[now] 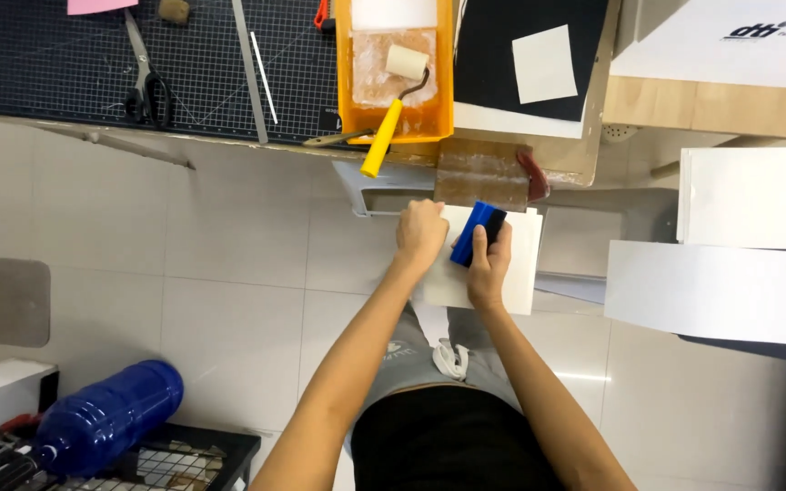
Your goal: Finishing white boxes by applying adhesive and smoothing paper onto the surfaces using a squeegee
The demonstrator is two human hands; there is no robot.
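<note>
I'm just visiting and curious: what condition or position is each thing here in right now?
left hand: fist pressed on the white board
right hand: gripping the blue scraper
blue scraper: held against the board
white board: held flat over the lap
paint roller: lying in the orange tray
orange tray: on the table, smeared inside
scissors: closed, lying on the cutting mat
blue bottle: lying on its side

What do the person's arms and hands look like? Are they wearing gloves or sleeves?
No gloves and no sleeves show. The left hand and right hand are bare, and both forearms are bare as far up as the picture shows. No watch, ring or bracelet can be seen. Lower down the person wears a black top and grey shorts with a white drawstring.
</note>
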